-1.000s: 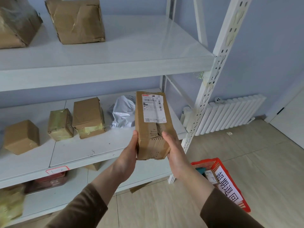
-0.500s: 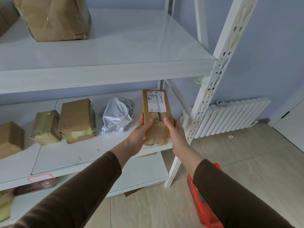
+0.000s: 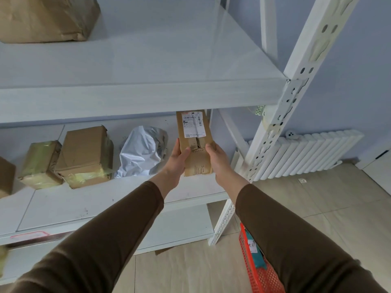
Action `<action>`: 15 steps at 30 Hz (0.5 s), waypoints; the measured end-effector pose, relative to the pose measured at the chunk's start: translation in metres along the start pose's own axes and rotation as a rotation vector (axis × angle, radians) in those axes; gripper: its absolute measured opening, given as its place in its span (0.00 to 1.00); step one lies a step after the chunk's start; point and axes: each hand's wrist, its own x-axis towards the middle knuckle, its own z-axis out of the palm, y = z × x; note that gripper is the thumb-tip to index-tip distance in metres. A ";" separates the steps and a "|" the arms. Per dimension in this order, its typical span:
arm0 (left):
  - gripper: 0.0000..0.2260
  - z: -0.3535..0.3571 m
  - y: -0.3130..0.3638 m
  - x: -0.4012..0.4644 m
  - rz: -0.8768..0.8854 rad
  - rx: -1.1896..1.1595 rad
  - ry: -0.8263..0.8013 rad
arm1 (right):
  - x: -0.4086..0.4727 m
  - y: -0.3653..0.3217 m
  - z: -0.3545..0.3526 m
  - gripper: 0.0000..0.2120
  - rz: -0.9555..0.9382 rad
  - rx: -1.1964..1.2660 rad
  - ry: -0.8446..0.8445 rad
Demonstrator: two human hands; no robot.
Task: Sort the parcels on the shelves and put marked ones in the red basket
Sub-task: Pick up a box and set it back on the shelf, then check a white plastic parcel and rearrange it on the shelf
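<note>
One parcel (image 3: 195, 142) pushed deeper onto shelf (image 3: 118, 199), two hands gripping

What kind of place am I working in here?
Most likely a small parcel pickup or storage room. White metal shelves hold taped cardboard parcels and a grey mailer bag, a red basket stands on the tiled floor, and a radiator lines the wall.

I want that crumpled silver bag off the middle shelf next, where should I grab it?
Pinch the grey mailer bag at its puffed, creased top from the front. The tall box and taped box crowd its sides.
</note>
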 end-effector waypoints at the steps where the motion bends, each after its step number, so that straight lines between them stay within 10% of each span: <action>1: 0.21 0.000 -0.001 0.002 0.005 0.010 0.018 | 0.003 0.002 0.000 0.10 0.007 -0.002 -0.006; 7: 0.25 0.003 0.007 0.002 0.024 0.107 0.086 | 0.018 0.007 0.007 0.27 -0.030 -0.162 0.121; 15: 0.27 -0.068 0.021 -0.005 0.282 0.305 0.266 | -0.024 -0.003 0.072 0.19 -0.947 -0.504 0.182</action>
